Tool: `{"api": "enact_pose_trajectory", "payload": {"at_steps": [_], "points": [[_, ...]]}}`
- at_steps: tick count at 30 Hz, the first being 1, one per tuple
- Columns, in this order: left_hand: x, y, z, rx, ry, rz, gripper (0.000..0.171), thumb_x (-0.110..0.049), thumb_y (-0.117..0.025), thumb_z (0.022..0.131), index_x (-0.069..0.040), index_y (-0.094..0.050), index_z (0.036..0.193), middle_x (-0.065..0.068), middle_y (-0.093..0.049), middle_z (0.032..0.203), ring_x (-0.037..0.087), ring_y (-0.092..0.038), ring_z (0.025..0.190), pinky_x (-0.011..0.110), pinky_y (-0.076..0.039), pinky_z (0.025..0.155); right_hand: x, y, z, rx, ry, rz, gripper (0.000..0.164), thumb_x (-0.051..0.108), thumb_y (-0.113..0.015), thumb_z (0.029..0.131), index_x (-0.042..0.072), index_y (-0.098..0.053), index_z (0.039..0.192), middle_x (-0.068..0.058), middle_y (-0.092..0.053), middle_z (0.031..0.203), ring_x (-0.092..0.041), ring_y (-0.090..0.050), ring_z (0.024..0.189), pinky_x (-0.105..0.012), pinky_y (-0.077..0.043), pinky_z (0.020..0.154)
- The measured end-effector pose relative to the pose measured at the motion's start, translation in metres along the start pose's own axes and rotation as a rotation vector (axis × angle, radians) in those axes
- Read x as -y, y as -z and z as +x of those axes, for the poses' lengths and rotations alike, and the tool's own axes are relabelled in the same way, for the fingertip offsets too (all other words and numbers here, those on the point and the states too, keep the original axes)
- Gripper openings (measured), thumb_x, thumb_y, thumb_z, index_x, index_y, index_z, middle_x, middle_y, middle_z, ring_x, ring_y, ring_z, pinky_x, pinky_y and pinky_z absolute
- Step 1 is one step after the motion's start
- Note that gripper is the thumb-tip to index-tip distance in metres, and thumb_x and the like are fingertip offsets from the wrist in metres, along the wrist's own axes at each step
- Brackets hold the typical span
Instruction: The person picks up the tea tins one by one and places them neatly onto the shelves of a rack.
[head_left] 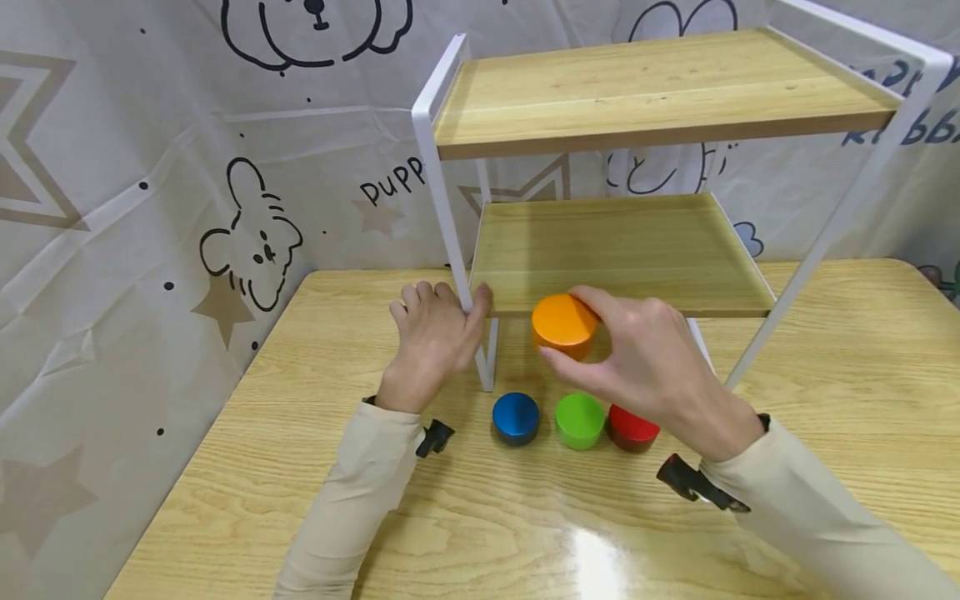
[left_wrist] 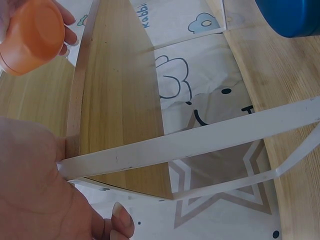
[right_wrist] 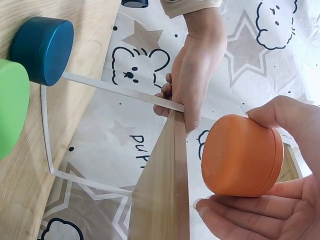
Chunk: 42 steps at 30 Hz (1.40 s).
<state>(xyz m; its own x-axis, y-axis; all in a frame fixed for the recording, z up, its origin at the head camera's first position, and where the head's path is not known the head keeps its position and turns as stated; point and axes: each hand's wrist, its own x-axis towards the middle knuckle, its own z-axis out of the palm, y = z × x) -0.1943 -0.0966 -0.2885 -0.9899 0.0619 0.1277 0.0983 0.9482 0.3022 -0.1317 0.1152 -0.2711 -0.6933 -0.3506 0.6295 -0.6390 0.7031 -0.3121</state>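
Note:
My right hand (head_left: 652, 358) pinches an orange round canister (head_left: 564, 325) between thumb and fingers, at the front edge of the lower shelf board (head_left: 622, 250). From the right wrist view, the canister (right_wrist: 237, 155) is held beside that board's front edge. With my left hand (head_left: 435, 337) I grip the left front post of a two-tier shelf rack (head_left: 442, 208), thumb over the corner of the lower board. Below on the table stand a blue canister (head_left: 516, 418), a green canister (head_left: 580, 420) and a red canister (head_left: 633, 427); my right hand partly covers the red one.
The rack's upper wooden board (head_left: 660, 87) sits above the lower one, on a white metal frame. Under everything lies a wood-grain table (head_left: 487, 533). A cloth printed with cartoon animals and stars (head_left: 150, 208) hangs behind and at the left.

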Motion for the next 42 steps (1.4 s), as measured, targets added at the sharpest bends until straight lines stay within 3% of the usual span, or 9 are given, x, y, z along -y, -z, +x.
{"api": "enact_pose_trajectory", "payload": {"at_steps": [21, 31, 42], "points": [[0.000, 0.000, 0.001, 0.002, 0.003, 0.023, 0.065, -0.052, -0.019, 0.100, 0.005, -0.051, 0.092, 0.021, -0.046, 0.093, 0.040, -0.038, 0.094, 0.053, -0.028, 0.086, -0.008, -0.012, 0.022, 0.004, 0.015, 0.068, 0.039, 0.025, -0.077, 0.078, -0.002, -0.064, 0.103, -0.009, -0.068, 0.081, -0.018, -0.059, 0.056, -0.027, -0.046, 0.052], [0.001, 0.000, 0.001, 0.006, 0.000, 0.003, 0.065, -0.052, -0.018, 0.099, 0.003, -0.051, 0.090, 0.021, -0.046, 0.093, 0.039, -0.038, 0.094, 0.053, -0.027, 0.086, -0.015, -0.020, 0.034, -0.026, -0.019, 0.109, 0.038, 0.024, -0.077, 0.079, -0.004, -0.065, 0.102, -0.012, -0.069, 0.084, -0.018, -0.061, 0.059, -0.029, -0.048, 0.054], [0.001, 0.001, 0.000, 0.025, -0.002, -0.011, 0.063, -0.052, -0.018, 0.099, 0.000, -0.050, 0.086, 0.018, -0.043, 0.090, 0.036, -0.035, 0.090, 0.049, -0.025, 0.082, -0.019, -0.032, 0.046, 0.004, -0.033, 0.118, 0.036, 0.025, -0.074, 0.081, -0.004, -0.066, 0.101, -0.012, -0.068, 0.083, -0.019, -0.060, 0.058, -0.030, -0.048, 0.053]]}}
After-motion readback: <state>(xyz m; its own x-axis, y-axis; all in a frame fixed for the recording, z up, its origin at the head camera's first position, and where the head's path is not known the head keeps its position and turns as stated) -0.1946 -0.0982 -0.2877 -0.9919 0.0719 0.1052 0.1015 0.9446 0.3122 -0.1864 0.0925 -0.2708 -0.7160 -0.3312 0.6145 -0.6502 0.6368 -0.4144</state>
